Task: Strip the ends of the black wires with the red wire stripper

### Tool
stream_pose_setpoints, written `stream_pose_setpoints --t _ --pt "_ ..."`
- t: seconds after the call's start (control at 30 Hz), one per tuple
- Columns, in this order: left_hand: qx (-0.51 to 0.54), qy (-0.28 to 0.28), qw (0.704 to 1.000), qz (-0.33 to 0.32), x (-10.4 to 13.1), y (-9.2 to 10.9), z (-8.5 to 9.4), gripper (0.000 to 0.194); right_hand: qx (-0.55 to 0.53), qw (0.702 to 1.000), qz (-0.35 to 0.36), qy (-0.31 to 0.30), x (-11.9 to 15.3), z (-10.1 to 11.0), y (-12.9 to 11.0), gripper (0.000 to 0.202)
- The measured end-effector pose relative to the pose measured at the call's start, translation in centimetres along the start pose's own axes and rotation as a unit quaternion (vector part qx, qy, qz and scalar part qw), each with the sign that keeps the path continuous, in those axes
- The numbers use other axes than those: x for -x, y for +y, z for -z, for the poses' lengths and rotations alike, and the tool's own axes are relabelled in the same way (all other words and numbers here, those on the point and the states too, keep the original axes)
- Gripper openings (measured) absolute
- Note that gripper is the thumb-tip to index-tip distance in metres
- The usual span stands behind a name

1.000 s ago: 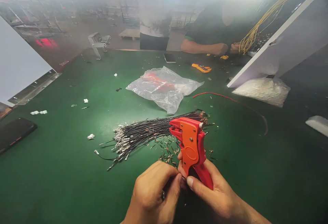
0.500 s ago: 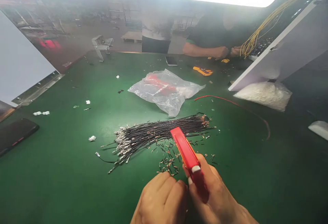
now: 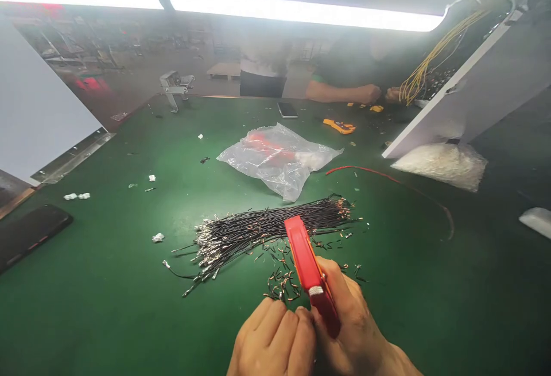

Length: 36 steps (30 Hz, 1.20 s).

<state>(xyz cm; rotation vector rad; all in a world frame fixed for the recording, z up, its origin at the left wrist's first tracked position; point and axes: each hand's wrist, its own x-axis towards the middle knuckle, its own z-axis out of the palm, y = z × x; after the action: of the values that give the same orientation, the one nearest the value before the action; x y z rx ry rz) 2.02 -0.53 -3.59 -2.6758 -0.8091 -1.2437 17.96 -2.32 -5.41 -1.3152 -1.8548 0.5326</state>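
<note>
My right hand (image 3: 355, 310) is wrapped round a red wire stripper (image 3: 305, 258) with orange edges, its head pointing away from me. Close beside it, my left hand (image 3: 273, 338) is closed with the knuckles up; whatever its fingers pinch is hidden. Beyond the stripper's head lies a bundle of black wires (image 3: 258, 222), with metal terminals at the left ends and copper showing at the right. Short black and copper wire scraps (image 3: 282, 283) are scattered between the bundle and my hands.
Behind the bundle lies a clear plastic bag (image 3: 279, 155) with red and white contents. A red wire (image 3: 387, 174), a filled bag (image 3: 443, 163), an orange tool (image 3: 339, 126) and a phone (image 3: 287, 110) lie around it. A co-worker's arm (image 3: 340, 92) rests at the far edge.
The whole view has tipped up a little, so the table sits lower. The stripper and my right hand have shifted slightly left, closer to my left hand. The wire bundle has stayed put.
</note>
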Motion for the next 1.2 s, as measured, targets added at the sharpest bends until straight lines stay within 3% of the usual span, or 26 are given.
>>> stream_pose_setpoints --t 0.33,0.47,0.57,0.63,0.77,0.8,0.9,1.0,1.1,1.2 --pt "-0.048 0.022 0.998 0.020 0.2 0.5 -1.0 0.034 0.004 1.000 -0.002 0.003 0.1 -0.5 0.1 0.037" --pt "-0.075 0.122 0.986 0.088 0.5 0.9 -1.8 0.040 0.024 0.999 0.026 0.029 -0.1 -1.0 0.1 0.035" --pt "-0.087 0.062 0.993 0.055 0.3 1.0 -1.6 0.037 0.037 0.999 0.021 0.031 -0.4 -1.2 0.4 0.038" --pt "-0.098 0.057 0.993 0.039 0.1 1.1 -1.4 0.036 0.055 0.998 0.011 0.039 -0.5 -1.1 0.8 0.039" --pt "-0.115 0.174 0.974 0.088 0.1 0.9 -1.1 0.033 0.027 0.994 -0.094 0.056 -0.4 -0.4 1.4 0.043" --pt "-0.109 0.154 0.978 0.094 0.1 0.7 -0.9 0.032 0.003 0.991 -0.117 0.062 -0.2 -0.3 1.4 0.042" --pt "-0.084 0.013 0.992 0.096 0.3 -0.3 0.2 0.022 -0.069 0.981 -0.169 0.062 0.1 -0.2 1.0 0.033" --pt "-0.098 -0.015 0.990 0.103 0.4 -1.1 1.3 0.016 -0.260 0.935 -0.239 0.029 0.0 -0.1 0.4 0.031" --pt "-0.094 -0.005 0.990 0.104 0.5 -1.7 1.7 0.018 -0.492 0.831 -0.259 -0.015 -0.4 0.4 0.0 0.042" --pt "-0.089 0.010 0.991 0.099 0.5 -2.2 1.7 0.021 -0.609 0.755 -0.240 -0.052 -0.6 0.9 -0.4 0.043"
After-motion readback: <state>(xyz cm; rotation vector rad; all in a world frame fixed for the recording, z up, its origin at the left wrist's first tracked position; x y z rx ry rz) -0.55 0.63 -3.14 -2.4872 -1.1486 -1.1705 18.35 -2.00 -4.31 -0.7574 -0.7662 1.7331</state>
